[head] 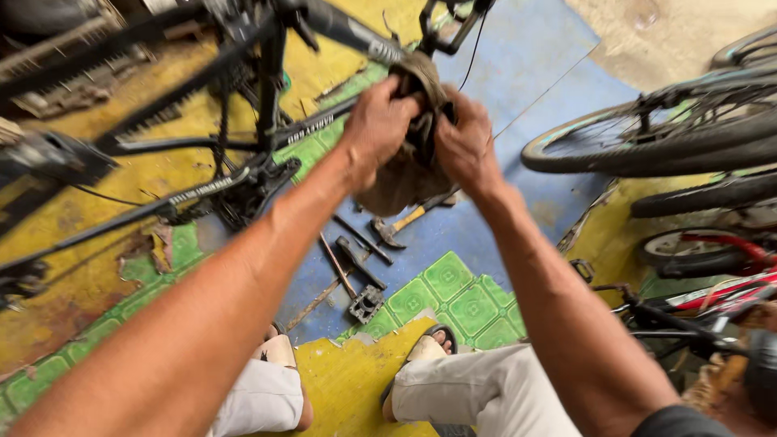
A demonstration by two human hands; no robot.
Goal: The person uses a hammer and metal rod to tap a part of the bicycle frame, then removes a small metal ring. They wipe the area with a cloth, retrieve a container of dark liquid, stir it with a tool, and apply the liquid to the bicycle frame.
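Observation:
Both my hands are raised in front of me, closed on a dirty brown rag (405, 174) bunched around a dark bicycle part. My left hand (376, 125) grips the rag from the left, my right hand (465, 142) from the right. The rag sits just under the black frame tube (352, 34) of a bicycle that fills the upper left. What lies inside the rag is mostly hidden.
On the blue, green and yellow floor below lie a claw hammer (392, 229), several metal rods (356, 259) and a black pedal (366, 305). Other bicycles and wheels (664, 137) crowd the right side. My sandalled feet (425, 348) are at the bottom.

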